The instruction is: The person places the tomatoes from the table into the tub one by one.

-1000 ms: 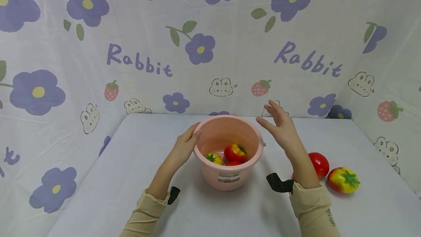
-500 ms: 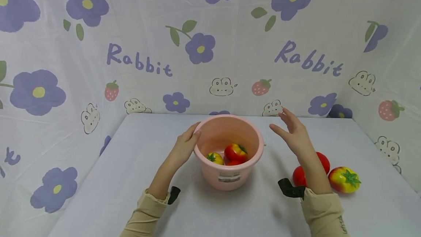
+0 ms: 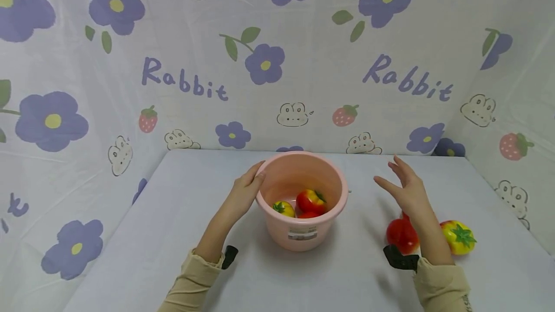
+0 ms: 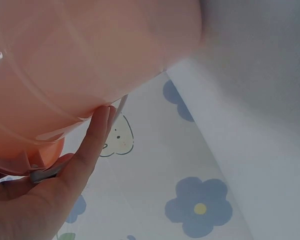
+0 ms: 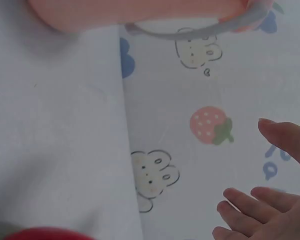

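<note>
A pink plastic bucket (image 3: pixel 277 232) stands upright in the middle of the table. My left hand (image 3: pixel 243 194) grips its left rim, thumb over the edge and fingers along the outside wall. Inside lie a yellow toy tomato (image 3: pixel 284 208), a red-and-yellow toy tomato (image 3: pixel 310 201) and a partly hidden red one (image 3: pixel 308 215). My right hand (image 3: pixel 409 194) is raised, fingers spread and holding nothing, to the right of the bucket. Below it sits a red toy tomato (image 3: pixel 400 235), with another red one mostly hidden behind the hand. A yellow-and-red one (image 3: pixel 460 237) lies beyond the wrist.
The table (image 3: pixel 173 249) has a white cover. Patterned cloth (image 3: pixel 295 28) hangs behind it and on both sides. A grey handle (image 5: pixel 190 32) hangs on the bucket in the right wrist view. Black camera mounts (image 3: pixel 401 259) stick out from the wrists.
My right hand has moved right and down, away from the bucket and over the toy tomatoes outside it. The left hand and the bucket have stayed put.
</note>
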### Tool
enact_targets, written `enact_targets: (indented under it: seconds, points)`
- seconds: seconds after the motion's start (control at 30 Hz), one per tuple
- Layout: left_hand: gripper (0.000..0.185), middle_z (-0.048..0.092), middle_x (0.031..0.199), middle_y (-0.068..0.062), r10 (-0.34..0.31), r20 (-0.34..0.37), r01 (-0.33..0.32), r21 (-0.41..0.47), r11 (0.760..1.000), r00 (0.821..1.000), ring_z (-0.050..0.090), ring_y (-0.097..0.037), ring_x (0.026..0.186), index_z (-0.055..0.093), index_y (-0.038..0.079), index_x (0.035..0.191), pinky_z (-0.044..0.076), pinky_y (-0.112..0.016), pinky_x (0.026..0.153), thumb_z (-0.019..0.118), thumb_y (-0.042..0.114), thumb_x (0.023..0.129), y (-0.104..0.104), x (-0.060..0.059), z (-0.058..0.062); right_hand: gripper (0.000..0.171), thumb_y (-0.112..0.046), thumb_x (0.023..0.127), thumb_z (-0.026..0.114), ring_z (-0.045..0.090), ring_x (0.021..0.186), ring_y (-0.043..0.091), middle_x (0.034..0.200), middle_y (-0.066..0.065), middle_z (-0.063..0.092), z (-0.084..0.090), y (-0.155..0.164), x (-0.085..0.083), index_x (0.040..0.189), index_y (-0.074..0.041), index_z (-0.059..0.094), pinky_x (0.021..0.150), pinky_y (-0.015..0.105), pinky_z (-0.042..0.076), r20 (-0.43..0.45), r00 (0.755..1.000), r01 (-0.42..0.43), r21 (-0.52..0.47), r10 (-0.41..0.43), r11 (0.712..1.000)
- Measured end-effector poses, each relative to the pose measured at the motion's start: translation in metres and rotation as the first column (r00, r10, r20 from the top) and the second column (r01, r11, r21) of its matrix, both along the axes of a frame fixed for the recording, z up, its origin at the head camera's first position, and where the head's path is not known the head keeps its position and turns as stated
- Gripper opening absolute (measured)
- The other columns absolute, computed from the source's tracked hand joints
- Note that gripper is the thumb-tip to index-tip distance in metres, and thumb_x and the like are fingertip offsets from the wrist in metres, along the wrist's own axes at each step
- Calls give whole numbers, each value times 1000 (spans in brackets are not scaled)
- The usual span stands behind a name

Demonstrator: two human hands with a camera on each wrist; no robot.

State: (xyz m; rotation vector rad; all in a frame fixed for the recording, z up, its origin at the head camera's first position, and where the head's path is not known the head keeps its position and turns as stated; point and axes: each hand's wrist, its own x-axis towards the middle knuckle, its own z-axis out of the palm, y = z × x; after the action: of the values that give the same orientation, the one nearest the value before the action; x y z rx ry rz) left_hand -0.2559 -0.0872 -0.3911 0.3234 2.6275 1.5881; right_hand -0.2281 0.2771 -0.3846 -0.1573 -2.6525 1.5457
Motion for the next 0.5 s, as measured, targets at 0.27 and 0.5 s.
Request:
enact_targets:
  seconds: [0.27,0.5]
  points:
    - [52,39,156,-6,-5,4,5,9,1000,1000,35,-30,146,36,19,152,36,-56,114,38,39,104,0,-1,0,92,-40,94,61,11,150,43,161,20,19,-17,20,0,158,-12,0,114,67,22,49,996,78,38,-79,996]
    - [52,39,156,-7,-9,5,9,7,1000,1000,35,-30,146,35,18,152,36,-56,113,38,39,104,0,0,0,90,-36,95,60,7,150,44,162,20,15,-32,36,0,158,-12,-1,114,68,22,83,984,155,37,-158,987]
